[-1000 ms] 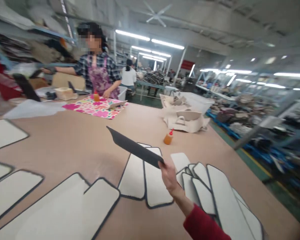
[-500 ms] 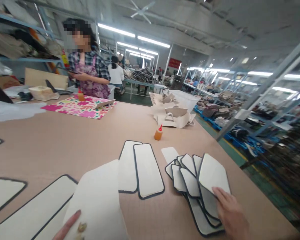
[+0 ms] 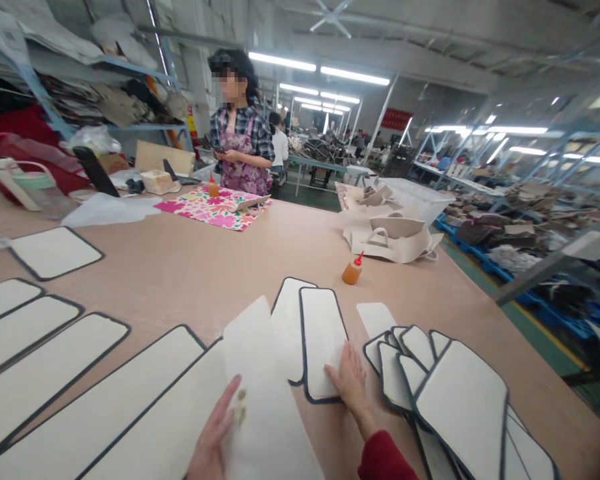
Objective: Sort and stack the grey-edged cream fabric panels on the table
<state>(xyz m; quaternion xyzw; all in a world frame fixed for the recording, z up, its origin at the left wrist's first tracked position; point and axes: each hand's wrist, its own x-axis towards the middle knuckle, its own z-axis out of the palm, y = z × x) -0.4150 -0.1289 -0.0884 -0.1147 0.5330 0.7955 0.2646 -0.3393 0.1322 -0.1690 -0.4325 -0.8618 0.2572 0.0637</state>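
My left hand [image 3: 214, 427] grips a plain white sheet [image 3: 267, 407], a finger lying along its face beside small brownish spots. The sheet is raised and overlaps the panels behind it. My right hand [image 3: 350, 379] rests on a white panel with a dark edge [image 3: 323, 333], thumb apart from the fingers, near its right border. Partly under that panel lies another dark-edged panel [image 3: 289, 320]. To the right is a loose fanned pile of similar panels [image 3: 465, 400].
Several dark-edged panels [image 3: 55, 360] lie at left. A glue-like bottle with a red tip [image 3: 353, 270] stands ahead, near beige bag pieces [image 3: 395, 233]. Across the table [image 3: 190, 267], a person [image 3: 243, 140] stands by a floral sheet [image 3: 220, 212].
My right hand has left the fanned pile at right and moved left onto the middle panel. The top panel now lies on that pile. The view has turned left.
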